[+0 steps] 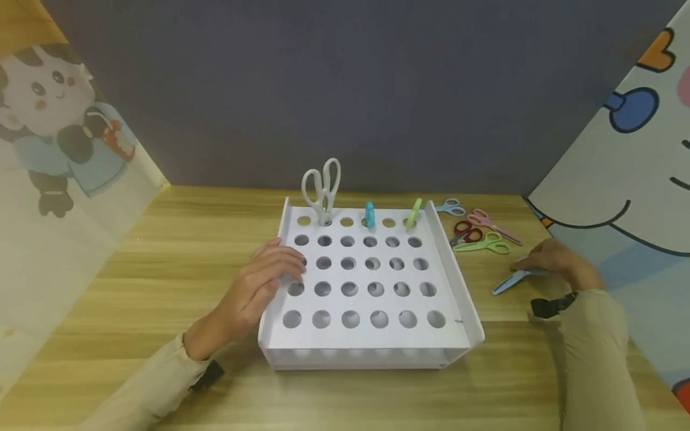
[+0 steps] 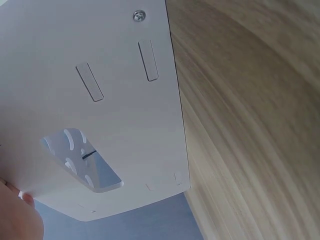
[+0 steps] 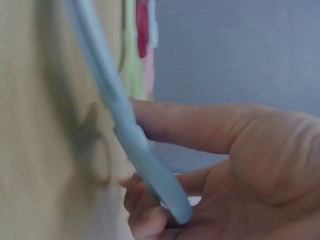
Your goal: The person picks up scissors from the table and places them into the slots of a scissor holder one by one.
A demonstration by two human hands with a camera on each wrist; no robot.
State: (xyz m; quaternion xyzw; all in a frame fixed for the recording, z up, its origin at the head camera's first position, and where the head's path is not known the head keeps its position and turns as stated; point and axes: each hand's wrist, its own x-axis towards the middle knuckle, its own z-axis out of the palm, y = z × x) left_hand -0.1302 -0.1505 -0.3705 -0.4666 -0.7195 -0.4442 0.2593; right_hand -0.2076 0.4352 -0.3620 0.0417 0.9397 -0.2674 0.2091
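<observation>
With fingers of right hand [image 1: 557,261], pinched light-blue scissors [image 1: 509,282] by the handle [image 3: 157,175], probably for safety, and rested left hand [image 1: 250,292], loose-fingered, on the white rack [image 1: 361,339], perhaps for steadiness.

The rack [image 1: 388,335] looks like stiff board or plastic, smooth and matt, with a shiny metal screw [image 2: 139,16] set into its side. The light-blue scissors [image 3: 142,150] appear to be smooth plastic with a soft, satiny sheen. The white scissors [image 1: 326,200] have smooth, plastic-looking handles. Streaky wood grain covers the bench [image 1: 205,239], its finish faintly lustrous. The grey backdrop [image 1: 350,102] is matt; the beige sleeve [image 1: 598,353] is soft, matt cloth.
</observation>
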